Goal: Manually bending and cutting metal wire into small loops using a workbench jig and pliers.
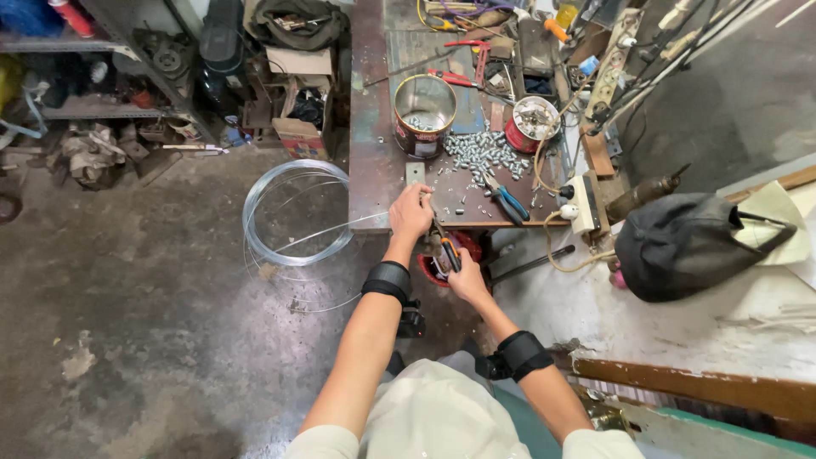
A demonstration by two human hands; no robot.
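tin can [424, 115], screw heap [486, 153], blue pliers [508, 201] crowding bench, bare floor [153, 280] left

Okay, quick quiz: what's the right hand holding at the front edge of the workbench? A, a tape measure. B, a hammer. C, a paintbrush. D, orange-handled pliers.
D: the right hand grips orange-handled pliers, their jaws pointing up toward the left hand at the workbench edge.

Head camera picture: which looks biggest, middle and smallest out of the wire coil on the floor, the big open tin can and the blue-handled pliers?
1. Wire coil, widest by far, though it lies lower than the bench.
2. Big open tin can.
3. Blue-handled pliers, smallest.
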